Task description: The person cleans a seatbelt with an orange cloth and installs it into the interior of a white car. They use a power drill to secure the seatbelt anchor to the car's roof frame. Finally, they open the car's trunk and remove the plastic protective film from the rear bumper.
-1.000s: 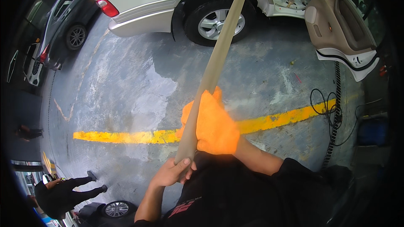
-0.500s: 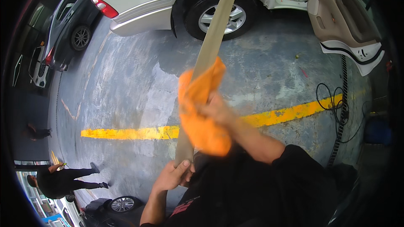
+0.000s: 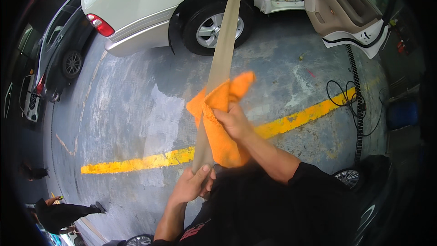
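Observation:
A long, flat beige strip [image 3: 224, 50], like a piece of car trim, slants up and away from me across the middle of the view. Its near end is gripped in my left hand [image 3: 193, 184], thumb on top. My right hand [image 3: 234, 120] is closed on an orange cloth [image 3: 221, 105], which wraps partly around the strip a little above my left hand. One corner of the cloth sticks out to the right and its lower part hangs towards my body. The fingers of my right hand are partly hidden by the cloth.
A white car [image 3: 141, 4] stands ahead, its beige-lined door [image 3: 341, 9] open at the right. A yellow line [image 3: 159, 159] crosses the floor. Black cable [image 3: 348, 98] lies by a drain grate [image 3: 358, 127]. A dark car [image 3: 61, 50] and a person [image 3: 68, 214] are at left.
My view has turned, so the white car and door sit further left. My right hand still holds the cloth at the strip; the cloth's folds have changed and one corner now sticks out right.

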Demonstrator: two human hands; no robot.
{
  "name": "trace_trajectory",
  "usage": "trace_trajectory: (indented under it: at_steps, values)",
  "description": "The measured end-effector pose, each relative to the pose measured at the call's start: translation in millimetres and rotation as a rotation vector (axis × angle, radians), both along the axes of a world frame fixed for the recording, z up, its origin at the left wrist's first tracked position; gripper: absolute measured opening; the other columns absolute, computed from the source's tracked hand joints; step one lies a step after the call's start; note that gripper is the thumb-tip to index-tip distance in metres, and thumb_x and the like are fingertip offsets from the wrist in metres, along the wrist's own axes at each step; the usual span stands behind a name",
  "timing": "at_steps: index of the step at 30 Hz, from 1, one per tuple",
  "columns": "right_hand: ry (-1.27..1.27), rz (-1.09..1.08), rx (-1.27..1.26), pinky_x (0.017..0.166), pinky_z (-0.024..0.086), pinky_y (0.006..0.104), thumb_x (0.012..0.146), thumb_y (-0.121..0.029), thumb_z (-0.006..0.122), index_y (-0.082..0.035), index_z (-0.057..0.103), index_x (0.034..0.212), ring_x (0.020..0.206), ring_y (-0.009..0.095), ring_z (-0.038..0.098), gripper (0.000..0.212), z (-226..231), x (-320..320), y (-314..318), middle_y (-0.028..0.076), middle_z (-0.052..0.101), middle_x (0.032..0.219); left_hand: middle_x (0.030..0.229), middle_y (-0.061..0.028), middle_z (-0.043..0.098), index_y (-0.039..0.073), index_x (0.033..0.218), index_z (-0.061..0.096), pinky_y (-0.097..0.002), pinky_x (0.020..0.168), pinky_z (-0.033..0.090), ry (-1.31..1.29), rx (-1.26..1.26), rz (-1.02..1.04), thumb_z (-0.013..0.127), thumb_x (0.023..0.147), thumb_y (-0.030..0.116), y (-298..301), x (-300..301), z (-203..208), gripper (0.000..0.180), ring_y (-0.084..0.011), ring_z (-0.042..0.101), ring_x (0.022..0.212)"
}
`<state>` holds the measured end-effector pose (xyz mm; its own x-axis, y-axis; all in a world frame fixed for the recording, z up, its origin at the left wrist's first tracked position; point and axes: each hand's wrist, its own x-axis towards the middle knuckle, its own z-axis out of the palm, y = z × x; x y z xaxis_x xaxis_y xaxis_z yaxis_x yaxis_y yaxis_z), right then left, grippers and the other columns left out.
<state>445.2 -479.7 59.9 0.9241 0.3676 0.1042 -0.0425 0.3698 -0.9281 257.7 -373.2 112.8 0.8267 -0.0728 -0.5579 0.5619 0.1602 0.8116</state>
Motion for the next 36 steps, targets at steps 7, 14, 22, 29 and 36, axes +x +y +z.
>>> trace_trajectory:
  at_steps: [7,14,22,29,36]
  values:
    - [0.15,-0.012,0.168,0.071,0.05,0.0282,0.092,-0.033,0.058,0.001,0.062,0.107,0.081,0.013,0.062,0.037,13.6,84.9,-13.4,0.006,0.066,0.092,0.058,-0.0038,0.052,0.005,0.084,0.055,-0.0236,0.042,0.038,-0.097,-0.001,-0.125,0.044,0.1,0.044,3.2,-0.2,6.8,0.043,-0.0108,0.047,0.045]
    - [-0.178,0.006,-0.16,0.068,0.05,0.0287,0.089,-0.023,0.056,0.0,0.065,0.1,0.078,0.013,0.062,0.027,20.0,5.9,13.8,0.004,0.066,0.086,0.055,-0.0056,0.052,0.004,0.08,0.057,-0.0237,0.039,0.035,-0.052,0.056,0.007,0.049,0.097,0.044,22.2,-8.1,16.7,0.044,-0.0117,0.045,0.042]
    - [-0.164,-0.219,0.08,0.06,0.049,0.0303,0.089,-0.024,0.056,0.003,0.065,0.093,0.068,0.013,0.061,0.029,19.8,-4.8,30.7,0.003,0.065,0.079,0.057,-0.0037,0.052,0.005,0.083,0.056,-0.0228,0.041,0.037,-0.075,0.095,-0.085,0.044,0.1,0.042,25.2,-2.9,38.8,0.043,-0.0101,0.048,0.045]
    - [0.015,-0.164,0.14,0.056,0.048,0.0268,0.089,-0.027,0.057,0.002,0.065,0.082,0.062,0.011,0.058,0.03,52.0,94.4,15.5,0.004,0.063,0.071,0.057,-0.0038,0.053,0.005,0.084,0.056,-0.0228,0.041,0.037,-0.123,0.094,-0.111,0.044,0.1,0.042,23.7,-5.2,41.0,0.042,-0.0103,0.048,0.045]
    - [-0.238,-0.254,0.106,0.066,0.048,0.0259,0.092,-0.027,0.058,0.001,0.063,0.097,0.076,0.008,0.06,0.029,5.0,-42.9,36.8,0.002,0.063,0.08,0.056,-0.0051,0.053,0.004,0.083,0.056,-0.0228,0.039,0.035,-0.107,0.012,-0.049,0.045,0.1,0.04,31.8,-7.5,31.8,0.041,-0.0105,0.044,0.041]
